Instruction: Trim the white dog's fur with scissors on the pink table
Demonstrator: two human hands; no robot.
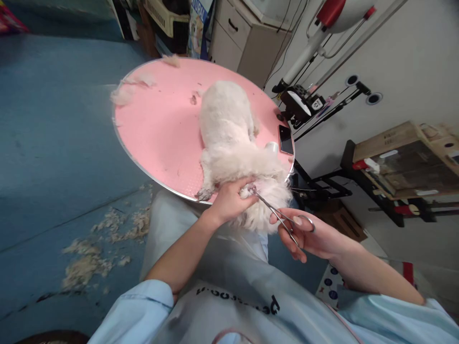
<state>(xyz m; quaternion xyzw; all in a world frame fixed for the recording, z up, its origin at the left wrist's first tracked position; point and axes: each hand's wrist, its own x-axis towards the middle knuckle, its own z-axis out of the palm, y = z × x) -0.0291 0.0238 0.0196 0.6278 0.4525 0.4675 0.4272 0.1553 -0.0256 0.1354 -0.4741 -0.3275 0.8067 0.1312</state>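
A white dog (225, 112) lies on a round pink table, its body clipped short and its head fur long and fluffy. My left hand (231, 198) is closed on the dog's ear (246, 192), thumb and fingers around the pinkish inner side. My right hand (304, 234) holds slim metal forceps (267, 203) with finger rings, like a hemostat. Their handles are spread a little, and the tip reaches the ear opening beside my left fingers. Whether the tip grips anything is too small to tell. The dog's face is hidden in fur.
Fur tufts (124, 94) lie on the pink table (158, 129), with more clippings (86, 263) on the blue floor. A phone (286, 139) and a white bottle-like item (272, 147) are near the table's right edge. A stand dryer (304, 52) and a wall shelf (373, 177) are at right.
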